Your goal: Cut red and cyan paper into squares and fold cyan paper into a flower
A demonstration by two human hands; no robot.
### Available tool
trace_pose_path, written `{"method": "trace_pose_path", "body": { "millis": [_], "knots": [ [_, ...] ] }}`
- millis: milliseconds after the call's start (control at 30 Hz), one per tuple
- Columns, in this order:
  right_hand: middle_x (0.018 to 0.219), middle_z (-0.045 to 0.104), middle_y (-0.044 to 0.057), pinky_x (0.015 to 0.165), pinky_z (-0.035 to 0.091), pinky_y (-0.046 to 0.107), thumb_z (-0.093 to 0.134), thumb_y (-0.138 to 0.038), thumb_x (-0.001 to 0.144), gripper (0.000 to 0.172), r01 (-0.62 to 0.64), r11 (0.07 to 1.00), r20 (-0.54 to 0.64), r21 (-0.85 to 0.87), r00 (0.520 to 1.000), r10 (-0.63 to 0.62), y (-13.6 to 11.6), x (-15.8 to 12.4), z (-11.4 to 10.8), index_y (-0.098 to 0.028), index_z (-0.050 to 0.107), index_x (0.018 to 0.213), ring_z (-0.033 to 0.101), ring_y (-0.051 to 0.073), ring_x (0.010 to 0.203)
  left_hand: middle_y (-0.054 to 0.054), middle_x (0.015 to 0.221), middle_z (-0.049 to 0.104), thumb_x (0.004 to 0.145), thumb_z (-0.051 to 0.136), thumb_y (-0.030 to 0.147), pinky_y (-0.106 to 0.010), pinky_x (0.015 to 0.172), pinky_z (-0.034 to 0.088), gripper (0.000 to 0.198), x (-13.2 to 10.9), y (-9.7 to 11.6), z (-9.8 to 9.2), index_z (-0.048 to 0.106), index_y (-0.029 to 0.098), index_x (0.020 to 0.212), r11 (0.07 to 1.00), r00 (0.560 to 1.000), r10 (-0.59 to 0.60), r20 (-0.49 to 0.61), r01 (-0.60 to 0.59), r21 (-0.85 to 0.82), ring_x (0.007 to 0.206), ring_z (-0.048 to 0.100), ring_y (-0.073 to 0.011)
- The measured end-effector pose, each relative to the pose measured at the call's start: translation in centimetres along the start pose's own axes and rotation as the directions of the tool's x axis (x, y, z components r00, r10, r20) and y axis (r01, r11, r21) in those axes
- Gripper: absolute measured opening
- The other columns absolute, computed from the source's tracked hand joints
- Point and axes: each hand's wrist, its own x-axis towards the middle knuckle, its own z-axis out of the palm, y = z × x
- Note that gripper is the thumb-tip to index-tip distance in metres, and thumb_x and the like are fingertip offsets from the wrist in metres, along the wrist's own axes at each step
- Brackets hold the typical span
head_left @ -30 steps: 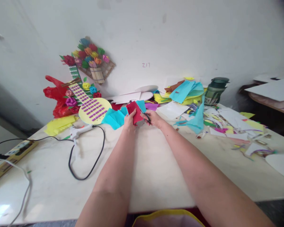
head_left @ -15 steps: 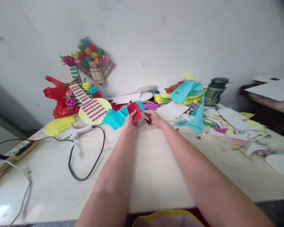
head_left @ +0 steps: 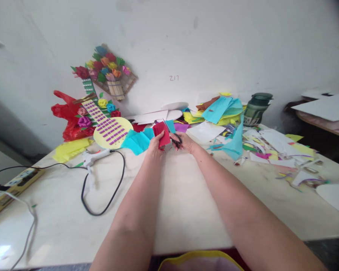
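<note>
My left hand [head_left: 155, 146] is closed on a folded piece of red paper [head_left: 163, 134], held up over the white table [head_left: 172, 203]. My right hand [head_left: 185, 142] grips black-handled scissors [head_left: 175, 141]; their thin blades point up and left along the red paper's right edge. Just behind my hands lies a turquoise sheet [head_left: 137, 141].
A white glue gun [head_left: 94, 157] with a black cord lies to the left, near a power strip [head_left: 8, 188]. A yellow paper guitar [head_left: 109, 130], paper flowers [head_left: 107, 67] and a red bag [head_left: 66, 113] stand by the wall. Coloured paper scraps [head_left: 271, 150] and a green jar [head_left: 255, 109] crowd the right.
The scissors have shifted a little up and left against the red paper, with the blades now showing above it. My arms have hardly moved.
</note>
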Motion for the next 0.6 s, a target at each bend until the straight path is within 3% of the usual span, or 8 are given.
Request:
{"method": "trace_pose_path", "body": {
  "millis": [600],
  "knots": [
    [0.042,0.048,-0.006,0.028,0.017,0.016,0.063,-0.047,0.068,0.034,0.005,1.000,-0.086,0.016,0.996,-0.003,0.08,0.24,0.41,-0.018,0.045,0.066,0.041,0.006,0.030,-0.002,0.052,0.059,0.070,0.066,0.022,-0.014,0.028,0.022,0.014,0.50,-0.30,-0.10,0.058,0.012,0.073,1.000,0.999,0.004,0.032,-0.005,0.006,0.036,0.051,-0.0071]
  ]
}}
